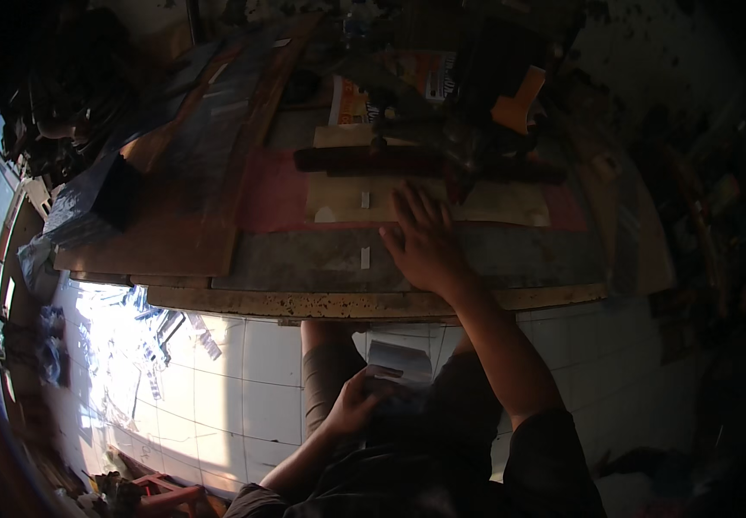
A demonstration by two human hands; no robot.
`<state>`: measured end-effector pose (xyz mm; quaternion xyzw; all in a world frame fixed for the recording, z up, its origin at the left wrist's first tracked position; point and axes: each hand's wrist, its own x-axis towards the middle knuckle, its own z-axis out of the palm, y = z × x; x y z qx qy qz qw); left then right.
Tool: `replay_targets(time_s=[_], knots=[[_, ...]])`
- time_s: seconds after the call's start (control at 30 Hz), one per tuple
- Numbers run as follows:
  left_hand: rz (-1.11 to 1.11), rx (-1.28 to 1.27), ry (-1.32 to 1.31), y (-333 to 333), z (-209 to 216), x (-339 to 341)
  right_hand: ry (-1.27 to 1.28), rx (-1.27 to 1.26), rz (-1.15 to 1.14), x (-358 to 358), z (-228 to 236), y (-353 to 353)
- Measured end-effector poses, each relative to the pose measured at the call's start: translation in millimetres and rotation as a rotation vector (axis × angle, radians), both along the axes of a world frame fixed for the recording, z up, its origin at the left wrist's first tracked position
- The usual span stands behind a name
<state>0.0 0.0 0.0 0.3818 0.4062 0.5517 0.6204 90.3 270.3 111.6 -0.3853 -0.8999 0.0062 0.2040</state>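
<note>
My left hand (357, 404) is low over my lap, its fingers closed round a greyish, slightly shiny flat sheet or packet (401, 356); its exact kind is too dim to tell. On the worktable (295, 259) my right hand (425, 237) lies palm down with fingers spread. Its fingertips rest on a cream sheet (502, 205), just short of a dark horizontal bar (338, 160) of a bench machine. Beneath the cream sheet shows a reddish sheet (274, 194). Left of this hand lie two small white pieces, one on the cream sheet (365, 200) and one nearer the edge (365, 257).
Brown boards (174, 216) cover the table's left side, with a dark block-like bundle (88, 203) on them. Behind the bar are printed paper (351, 102) and an orange piece (520, 102). Scraps (166, 332) litter the sunlit tiled floor. Something red (166, 496) stands lower left.
</note>
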Motion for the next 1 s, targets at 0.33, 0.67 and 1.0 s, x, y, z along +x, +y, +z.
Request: replay_targets(time_s=[0.33,0.67,1.0], knots=[[0.015,-0.024,0.021,-0.5,7.1,0.6,0.043,0.021,0.02,4.4,-0.3,0.6],[0.05,-0.033,0.003,1.8,4.1,-5.8,0.128,-0.064,0.216,64.0,23.7,-77.0],[0.045,-0.034,0.086,6.6,6.0,-7.1,0.262,0.191,-0.112,156.7,-84.0,-109.2]])
